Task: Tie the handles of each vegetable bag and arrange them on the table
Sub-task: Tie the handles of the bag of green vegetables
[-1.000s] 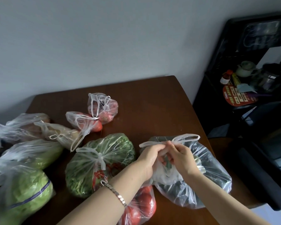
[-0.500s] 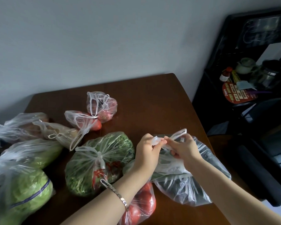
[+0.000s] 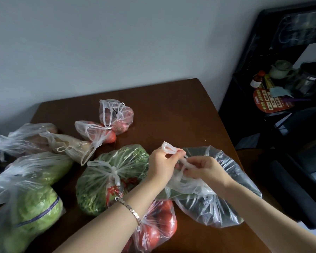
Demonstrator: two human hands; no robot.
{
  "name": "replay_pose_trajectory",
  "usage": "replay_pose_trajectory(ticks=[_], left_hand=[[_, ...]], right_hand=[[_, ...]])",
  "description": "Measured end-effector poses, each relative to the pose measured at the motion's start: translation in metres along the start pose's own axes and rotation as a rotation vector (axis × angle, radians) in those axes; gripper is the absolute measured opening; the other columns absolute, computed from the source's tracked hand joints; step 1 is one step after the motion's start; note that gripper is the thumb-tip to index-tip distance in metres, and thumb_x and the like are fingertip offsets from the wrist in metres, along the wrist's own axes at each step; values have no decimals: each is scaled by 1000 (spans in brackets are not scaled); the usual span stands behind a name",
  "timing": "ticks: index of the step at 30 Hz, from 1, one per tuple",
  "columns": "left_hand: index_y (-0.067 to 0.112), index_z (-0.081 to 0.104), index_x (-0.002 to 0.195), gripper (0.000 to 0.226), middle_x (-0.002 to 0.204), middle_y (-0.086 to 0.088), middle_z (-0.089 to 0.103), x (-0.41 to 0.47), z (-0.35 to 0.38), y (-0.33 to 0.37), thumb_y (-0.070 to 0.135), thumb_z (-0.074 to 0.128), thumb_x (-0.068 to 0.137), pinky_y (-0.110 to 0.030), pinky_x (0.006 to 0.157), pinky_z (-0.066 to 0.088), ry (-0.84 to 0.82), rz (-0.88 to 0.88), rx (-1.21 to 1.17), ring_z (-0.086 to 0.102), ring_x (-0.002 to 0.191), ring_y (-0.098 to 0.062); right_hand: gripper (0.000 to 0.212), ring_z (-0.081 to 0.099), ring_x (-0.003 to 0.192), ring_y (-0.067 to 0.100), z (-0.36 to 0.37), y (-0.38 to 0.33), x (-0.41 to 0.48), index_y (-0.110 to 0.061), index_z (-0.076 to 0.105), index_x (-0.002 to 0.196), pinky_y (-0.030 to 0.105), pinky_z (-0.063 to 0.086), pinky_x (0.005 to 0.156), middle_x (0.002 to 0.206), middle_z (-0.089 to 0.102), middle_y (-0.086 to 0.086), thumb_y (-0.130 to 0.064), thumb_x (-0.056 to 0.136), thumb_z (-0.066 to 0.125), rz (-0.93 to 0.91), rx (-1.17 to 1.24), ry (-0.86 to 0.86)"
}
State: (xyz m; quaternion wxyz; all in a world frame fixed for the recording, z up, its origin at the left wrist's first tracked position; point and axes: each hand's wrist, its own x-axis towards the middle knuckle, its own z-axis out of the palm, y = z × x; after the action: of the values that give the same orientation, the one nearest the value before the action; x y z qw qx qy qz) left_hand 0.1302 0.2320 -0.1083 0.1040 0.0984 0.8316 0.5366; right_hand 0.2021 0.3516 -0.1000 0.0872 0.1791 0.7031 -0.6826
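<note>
A clear plastic bag of dark vegetables [image 3: 219, 201] lies at the table's right front. My left hand [image 3: 162, 165] pinches one twisted handle loop [image 3: 169, 148] of it, raised above the bag. My right hand [image 3: 202, 168] grips the other handle just right of the left hand, fingers curled around the plastic. A knotted bag of green leaves [image 3: 108, 178] lies left of my hands. A bag of tomatoes [image 3: 159, 223] sits under my left forearm. Several more vegetable bags lie on the left half of the brown table [image 3: 181, 110].
Two small bags of red vegetables [image 3: 117, 115] sit mid-table. Cabbage bags [image 3: 31, 207] crowd the left front edge. A black shelf unit [image 3: 281, 88] with bottles and a teapot stands right of the table, a dark chair below it. The wall is behind.
Both hands have pulled the dark bag's handles up and crossed them; the left hand now holds a small loop above the bag, and the right hand has dropped lower.
</note>
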Motion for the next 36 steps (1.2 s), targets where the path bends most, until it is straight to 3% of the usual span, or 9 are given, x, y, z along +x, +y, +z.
replay_pose_trajectory(ticks=[4, 8, 10, 14, 20, 24, 27, 30, 36], left_hand=[[11, 69, 68, 26, 43, 15, 55, -4, 4, 2, 26, 61, 88, -6, 44, 36, -113, -170, 13, 53, 42, 5], [7, 70, 96, 21, 64, 4, 59, -6, 10, 0, 18, 52, 94, -4, 44, 37, -107, -349, -102, 51, 56, -1], [5, 68, 97, 26, 69, -1, 61, -6, 11, 0, 24, 50, 95, -10, 48, 41, -92, -422, -148, 53, 60, -7], [5, 60, 94, 30, 65, -1, 61, 3, 7, -6, 24, 38, 99, -26, 67, 47, 104, -675, -437, 61, 73, -21], [14, 36, 67, 36, 23, 5, 45, 24, -12, -35, 18, 26, 101, -16, 43, 45, 249, -901, -884, 51, 31, -6], [14, 40, 61, 38, 37, 5, 42, 16, -4, -37, 24, 38, 97, -16, 38, 29, 179, -749, -520, 35, 31, -9], [15, 53, 69, 34, 57, 3, 49, 3, -1, -25, 28, 41, 98, -19, 47, 35, -60, -431, -184, 45, 51, -10], [15, 62, 72, 34, 58, 10, 59, -6, -3, -15, 27, 42, 97, -12, 56, 41, -291, -358, -244, 54, 57, -3], [15, 68, 78, 26, 61, 16, 68, -9, -8, -14, 18, 49, 95, -5, 58, 43, -442, -364, -321, 61, 61, 8]], right_hand=[[45, 70, 74, 20, -3, 9, 3, -12, 68, 93, 28, 59, 68, 83, 73, 11, 25, 72, 54, -47, 417, -2], [40, 69, 70, 2, 8, 9, 3, -16, 73, 73, 13, 53, 63, 69, 74, -10, 19, 79, 54, -120, 180, 145], [23, 68, 68, 5, 10, 6, 4, -9, 72, 73, 16, 54, 67, 68, 72, -7, 1, 86, 56, -156, 43, 195], [40, 57, 90, 7, 12, 7, 1, -17, 60, 59, 11, 38, 81, 88, 63, 1, -26, 95, 44, -175, -11, 232], [49, 38, 61, 16, -9, 43, -11, -15, 50, 49, 30, 31, 66, 59, 50, 3, -24, 96, 41, 5, 178, 279], [49, 30, 52, 16, -11, 38, -2, -11, 38, 48, 26, 25, 54, 53, 40, 7, -21, 96, 40, 80, 103, 322], [45, 40, 50, 9, -10, 16, 8, -10, 57, 54, 18, 32, 54, 51, 48, -4, -28, 94, 47, -20, -91, 271], [35, 50, 51, 6, -6, -3, 21, -2, 69, 71, 14, 40, 54, 53, 55, -5, -27, 91, 54, -108, -146, 223], [24, 59, 42, 9, 4, -2, 45, -1, 61, 64, 17, 53, 49, 47, 61, 3, -10, 86, 62, 63, 274, 231]])
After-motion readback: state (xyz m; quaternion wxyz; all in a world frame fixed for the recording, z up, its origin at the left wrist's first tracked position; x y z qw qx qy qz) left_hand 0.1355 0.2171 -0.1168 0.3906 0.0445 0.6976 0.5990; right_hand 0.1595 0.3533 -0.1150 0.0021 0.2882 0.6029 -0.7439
